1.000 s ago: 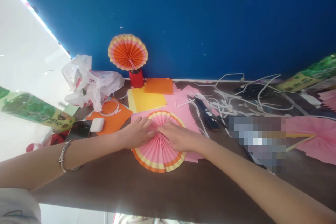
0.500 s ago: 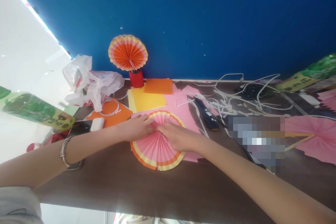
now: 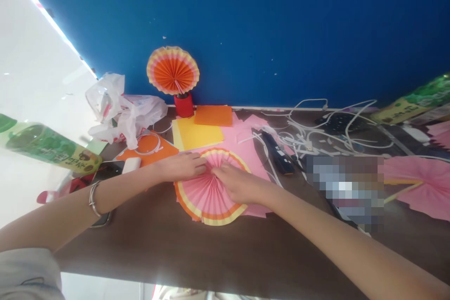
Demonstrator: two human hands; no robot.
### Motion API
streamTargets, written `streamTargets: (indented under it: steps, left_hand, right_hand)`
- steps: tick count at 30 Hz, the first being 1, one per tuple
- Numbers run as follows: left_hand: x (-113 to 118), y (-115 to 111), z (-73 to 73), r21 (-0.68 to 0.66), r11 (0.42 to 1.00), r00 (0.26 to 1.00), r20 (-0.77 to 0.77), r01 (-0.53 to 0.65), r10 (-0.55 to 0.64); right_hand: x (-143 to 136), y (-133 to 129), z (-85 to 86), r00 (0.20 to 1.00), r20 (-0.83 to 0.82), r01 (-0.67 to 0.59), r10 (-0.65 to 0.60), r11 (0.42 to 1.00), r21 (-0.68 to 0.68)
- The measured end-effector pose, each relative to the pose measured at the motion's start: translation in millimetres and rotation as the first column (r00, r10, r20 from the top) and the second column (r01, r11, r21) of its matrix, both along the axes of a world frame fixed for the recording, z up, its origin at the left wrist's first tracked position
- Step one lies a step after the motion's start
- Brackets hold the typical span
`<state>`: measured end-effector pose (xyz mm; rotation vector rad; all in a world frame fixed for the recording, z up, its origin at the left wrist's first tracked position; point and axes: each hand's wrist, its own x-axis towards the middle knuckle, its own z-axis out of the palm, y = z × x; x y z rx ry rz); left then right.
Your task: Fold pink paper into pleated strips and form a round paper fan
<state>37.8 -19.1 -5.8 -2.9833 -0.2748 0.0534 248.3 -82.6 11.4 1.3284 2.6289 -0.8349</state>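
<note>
While the R hand (image 3: 241, 183) grips the pink pleated fan (image 3: 211, 201) nr its centre, fingers closed on the folds, the L hand (image 3: 183, 166) sits at the fan's upper-L part, fingers bent; can't tell if they pinch it. Fan lies partly on pink paper (image 3: 251, 155), partly over the brown table (image 3: 151, 248), nr yellow paper (image 3: 202, 134).

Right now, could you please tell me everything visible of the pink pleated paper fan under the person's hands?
The pink pleated paper fan is spread into a near-full circle, its folds radiating from the middle. Orange and yellow bands edge it, their order swapping at a break in the near rim. It lies roughly flat over pink paper sheets and the brown tabletop. The left hand touches its far left; the right hand, its centre.
</note>
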Motion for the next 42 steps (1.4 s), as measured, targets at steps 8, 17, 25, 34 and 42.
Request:
streamTargets:
  steps: [8,17,25,34,42]
  left_hand:
    - [-0.7,6.2,-3.6,-0.103,0.995,0.994,0.112,0.002,0.010]
    - [-8.5,7.4,-19.4,-0.483,0.874,0.894,0.363,-0.059,0.261]
    - [-6.8,2.1,-29.5,-0.690,0.703,0.791,0.327,-0.174,0.517]
    - [-0.6,-0.2,-34.7,-0.432,0.885,0.799,0.463,-0.176,0.385]
    - [4.7,-28.7,-28.8,-0.069,0.959,0.840,0.469,-0.274,0.273]
  right_hand:
    - [0.8,-8.1,-8.0,0.999,-0.041,0.038,-0.034,0.995,0.093]
    - [3.7,-12.2,-17.7,0.983,-0.141,0.122,-0.116,0.992,0.032]
    - [7.1,-18.1,-19.5,0.957,-0.248,0.171,-0.148,0.982,0.077]
    - [3.2,-34.7,-49.9,0.817,-0.430,0.539,-0.383,0.773,0.336]
    - [10.4,-32.8,-46.3,0.803,-0.497,0.560,-0.329,0.703,0.438]
